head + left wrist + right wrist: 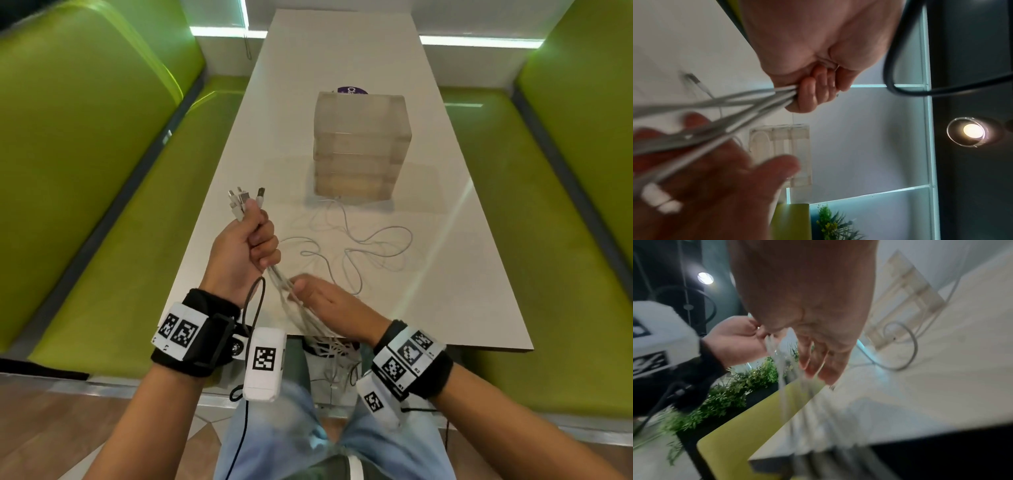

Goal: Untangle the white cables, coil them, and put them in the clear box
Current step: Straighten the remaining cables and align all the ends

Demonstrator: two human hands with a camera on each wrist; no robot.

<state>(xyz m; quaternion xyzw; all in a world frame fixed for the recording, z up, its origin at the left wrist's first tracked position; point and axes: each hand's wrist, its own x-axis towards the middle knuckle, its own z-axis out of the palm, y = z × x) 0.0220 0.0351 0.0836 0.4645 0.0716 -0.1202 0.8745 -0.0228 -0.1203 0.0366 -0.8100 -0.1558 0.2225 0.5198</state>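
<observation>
Green padded booth benches (85, 178) flank a long white laminate table (445, 260). Clear plastic box (361, 145) sits mid-table, looks tiered, far side of the cable mess. Left hand (245, 255) is fisted tight round a bundle of thin white charging cables (346, 246), metal plug ends (245, 198) fanned out above the fist. Strands run down from the fist toward the table's near edge and hang off it into the lap; other ends lie in loose loops on the table, one reaching right up to the box. Right hand (329, 301) is flat, fingers (813, 363) straight and spread, raking through the strands just below the left fist. It grips nothing. Wrist views are motion-blurred, so which strands pass between which fingers can't be told.

Step looks like untangling, early on; nothing coiled, can't tell if anything is boxed. To do it well: keep plugs clamped, comb away from the fist toward the free ends, stop at a snag and pick it loose rather than tug, since pulling probably tightens knots. Lift hanging lengths onto the table first.
</observation>
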